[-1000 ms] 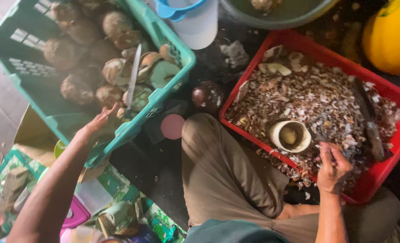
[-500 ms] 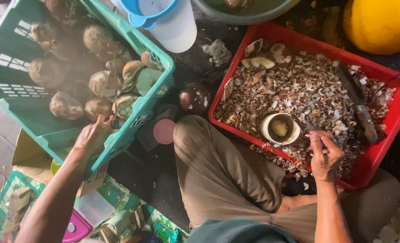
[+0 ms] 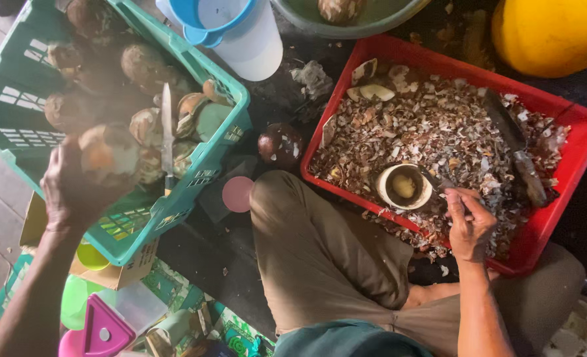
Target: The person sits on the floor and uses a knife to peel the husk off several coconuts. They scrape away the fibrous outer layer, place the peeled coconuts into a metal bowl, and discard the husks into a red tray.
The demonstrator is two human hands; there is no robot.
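My left hand [image 3: 74, 188] reaches into the teal plastic crate [image 3: 197, 188] and grips a round brown husked fruit [image 3: 105, 153] near its front wall. Several more such fruits fill the crate, and a long knife [image 3: 167, 132] lies across them. My right hand [image 3: 469, 226] rests in the red tray [image 3: 574, 165] of brown peel scraps, fingers closed on a small dark tool [image 3: 433, 180]. The tool's tip touches a cut half fruit with a white rim [image 3: 404, 186]. My knee lies between crate and tray.
A large dark-handled knife [image 3: 515, 149] lies among the scraps at the tray's right. A dark round fruit [image 3: 280, 144] and a pink disc [image 3: 238, 194] sit on the floor. A white jug with blue lid [image 3: 240, 33], green basin [image 3: 346, 16] and yellow container [image 3: 558, 33] stand behind.
My left hand moved from the crate's front edge into the crate and closed on a brown fruit. My right hand stayed beside the half fruit.
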